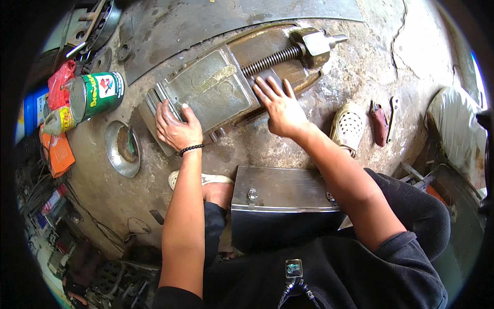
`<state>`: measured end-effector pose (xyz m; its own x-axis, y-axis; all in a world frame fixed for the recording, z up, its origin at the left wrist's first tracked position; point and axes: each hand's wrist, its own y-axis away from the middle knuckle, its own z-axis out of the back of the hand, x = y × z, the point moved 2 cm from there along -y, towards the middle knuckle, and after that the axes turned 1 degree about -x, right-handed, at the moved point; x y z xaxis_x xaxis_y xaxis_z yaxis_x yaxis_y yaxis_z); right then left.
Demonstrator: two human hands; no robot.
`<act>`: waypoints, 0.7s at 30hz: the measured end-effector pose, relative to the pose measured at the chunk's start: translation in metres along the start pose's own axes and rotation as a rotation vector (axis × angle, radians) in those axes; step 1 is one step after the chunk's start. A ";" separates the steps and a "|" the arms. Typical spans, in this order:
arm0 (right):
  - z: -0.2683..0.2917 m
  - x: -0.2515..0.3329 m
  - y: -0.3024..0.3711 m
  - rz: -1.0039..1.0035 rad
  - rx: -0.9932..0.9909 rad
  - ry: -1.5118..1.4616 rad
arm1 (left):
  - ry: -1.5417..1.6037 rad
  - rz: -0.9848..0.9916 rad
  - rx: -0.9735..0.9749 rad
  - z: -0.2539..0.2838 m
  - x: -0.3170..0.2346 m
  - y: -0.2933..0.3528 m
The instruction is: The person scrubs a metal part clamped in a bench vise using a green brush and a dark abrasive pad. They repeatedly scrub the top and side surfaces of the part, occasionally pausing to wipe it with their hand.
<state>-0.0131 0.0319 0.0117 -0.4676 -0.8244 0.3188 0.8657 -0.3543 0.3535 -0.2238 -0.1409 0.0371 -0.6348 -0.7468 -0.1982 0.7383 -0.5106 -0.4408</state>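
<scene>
A large steel machine vise (pixel 210 88) lies slantwise on the floor in front of me, its surface worn and oily. Its threaded screw (pixel 272 61) runs to a thick block with a square stub (pixel 316 46) at the far right. My left hand (pixel 178 126) rests on the jaw end at the left, fingers stretched over the jaw and thumb raised. My right hand (pixel 280 107) lies with spread fingers on the vise's near side beside the screw, fingertips touching a dark, flat metal surface. Neither hand is wrapped round anything.
A metal toolbox (pixel 280 186) stands between my legs. Left are a green can (pixel 98 95), a metal bowl (pixel 123 149) and an orange box (pixel 56 153). A metal sheet (pixel 206 26) lies behind the vise. At right are a maroon pouch (pixel 380 125) and a dark flat tool (pixel 393 118).
</scene>
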 end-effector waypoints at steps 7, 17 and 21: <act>0.009 0.001 0.005 0.046 -0.163 -0.043 | -0.013 0.010 0.014 0.000 -0.003 -0.001; 0.026 -0.021 0.009 -0.141 0.150 0.040 | 0.005 -0.004 0.001 0.001 -0.002 -0.002; 0.031 -0.026 0.012 -0.190 -0.048 0.254 | 0.030 0.021 0.010 0.003 -0.003 -0.002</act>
<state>0.0039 0.0629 0.0344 -0.5677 -0.8230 0.0189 0.7772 -0.5283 0.3419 -0.2223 -0.1386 0.0412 -0.6259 -0.7442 -0.2332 0.7533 -0.4995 -0.4278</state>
